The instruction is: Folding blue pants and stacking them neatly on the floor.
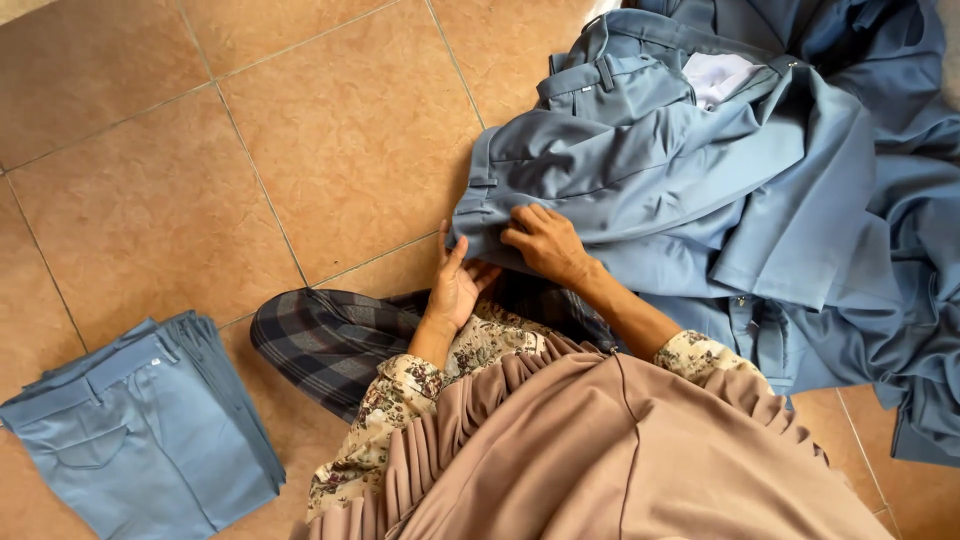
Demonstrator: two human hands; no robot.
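Note:
A heap of grey-blue trousers [720, 170] lies on the tiled floor in front of me, to the right. One pair's waistband edge [485, 205] reaches toward my lap. My right hand [545, 243] pinches the cloth from above near that edge. My left hand [458, 285] sits under the same edge, palm up, fingers spread and touching the fabric. I am seated on the floor, with a checked cloth [330, 340] over my leg and a beige pleated garment [600, 460] hanging below my arms.
A neat folded stack of the same grey-blue trousers [140, 430] rests on the floor at the lower left. Orange-brown floor tiles [300, 130] fill the upper left. A white piece [722, 75] shows inside the heap.

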